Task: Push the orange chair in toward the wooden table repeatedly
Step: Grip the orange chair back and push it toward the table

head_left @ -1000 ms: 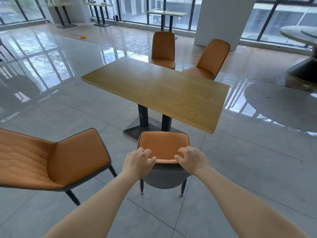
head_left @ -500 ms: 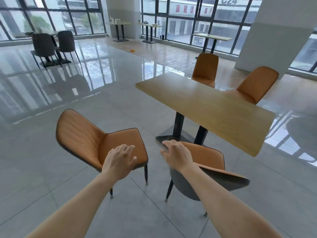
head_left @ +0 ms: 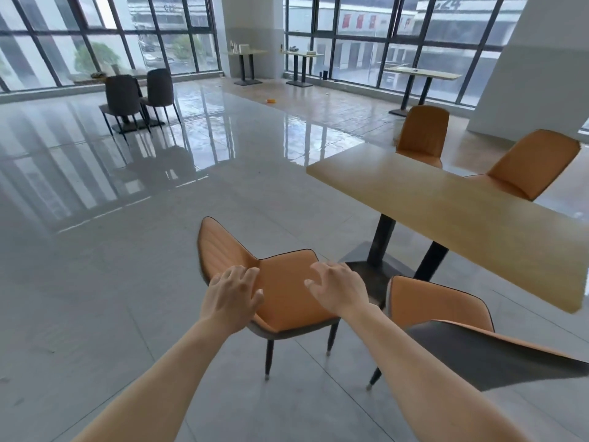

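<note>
An orange chair (head_left: 287, 291) with a grey shell and dark legs stands on the floor left of the wooden table (head_left: 462, 215), its backrest turned to the left, its seat toward the table. My left hand (head_left: 231, 296) hovers over the seat near the backrest, fingers spread and holding nothing. My right hand (head_left: 339, 290) is over the seat's right side, fingers apart and empty. A second orange chair (head_left: 446, 309) sits at the table's near edge at lower right, its seat partly under the tabletop.
Two more orange chairs (head_left: 422, 135) (head_left: 532, 164) stand on the table's far side. Two dark chairs (head_left: 124, 94) sit at a table far left. A white pillar (head_left: 535, 74) rises at the right. Glossy tile floor spreads to the left.
My hands let go of the chair at the table's edge and swung left. Both now hover open over the other orange chair, which sits nearer the middle of the view.
</note>
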A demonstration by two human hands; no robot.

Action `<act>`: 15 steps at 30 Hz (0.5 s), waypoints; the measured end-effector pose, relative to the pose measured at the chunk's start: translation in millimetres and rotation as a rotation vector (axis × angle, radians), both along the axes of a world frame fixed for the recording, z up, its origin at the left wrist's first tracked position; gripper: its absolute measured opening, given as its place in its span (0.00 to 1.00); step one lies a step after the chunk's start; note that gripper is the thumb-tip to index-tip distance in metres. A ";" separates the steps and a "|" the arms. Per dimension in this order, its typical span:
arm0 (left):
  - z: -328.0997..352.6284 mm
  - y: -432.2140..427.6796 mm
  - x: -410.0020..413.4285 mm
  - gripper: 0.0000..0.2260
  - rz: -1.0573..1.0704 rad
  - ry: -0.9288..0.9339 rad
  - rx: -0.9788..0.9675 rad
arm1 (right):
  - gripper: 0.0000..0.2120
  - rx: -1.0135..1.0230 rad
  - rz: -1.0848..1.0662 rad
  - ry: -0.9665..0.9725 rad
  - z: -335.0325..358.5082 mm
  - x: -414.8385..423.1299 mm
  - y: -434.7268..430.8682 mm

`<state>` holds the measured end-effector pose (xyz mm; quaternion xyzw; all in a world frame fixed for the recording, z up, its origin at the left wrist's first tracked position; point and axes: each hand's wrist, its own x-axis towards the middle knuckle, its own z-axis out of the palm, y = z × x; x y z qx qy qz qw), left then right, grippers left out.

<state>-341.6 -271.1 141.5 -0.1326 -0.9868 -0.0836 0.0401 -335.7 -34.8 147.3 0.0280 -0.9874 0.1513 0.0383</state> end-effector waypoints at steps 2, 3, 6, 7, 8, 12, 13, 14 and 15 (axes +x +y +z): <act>-3.6 -15.0 -8.1 0.21 0.004 -0.012 0.014 | 0.21 0.011 -0.013 -0.007 -0.8 -6.8 -15.3; -5.2 -22.4 -12.9 0.21 0.003 -0.015 0.018 | 0.21 0.014 -0.016 -0.005 -1.9 -11.4 -23.3; -11.5 -47.8 -34.1 0.21 0.009 -0.028 0.026 | 0.22 0.012 -0.005 0.005 -8.5 -31.8 -48.0; -14.2 -57.3 -42.9 0.20 0.008 -0.029 0.021 | 0.22 0.016 0.001 0.008 -11.3 -40.7 -55.1; -17.5 -67.2 -51.7 0.20 0.002 -0.033 0.011 | 0.22 0.022 0.005 0.010 -14.2 -50.3 -61.6; -33.2 -106.2 -101.7 0.20 -0.052 -0.053 -0.030 | 0.23 0.003 -0.037 0.036 -29.6 -99.7 -82.7; -36.5 -114.4 -118.8 0.20 -0.068 -0.052 -0.040 | 0.23 -0.008 -0.051 0.051 -34.0 -114.6 -88.2; -39.3 -121.7 -136.7 0.20 -0.085 -0.050 -0.049 | 0.22 -0.016 -0.064 0.067 -38.6 -130.3 -94.4; -42.0 -128.8 -155.4 0.20 -0.104 -0.046 -0.052 | 0.22 -0.025 -0.077 0.078 -43.8 -146.8 -101.4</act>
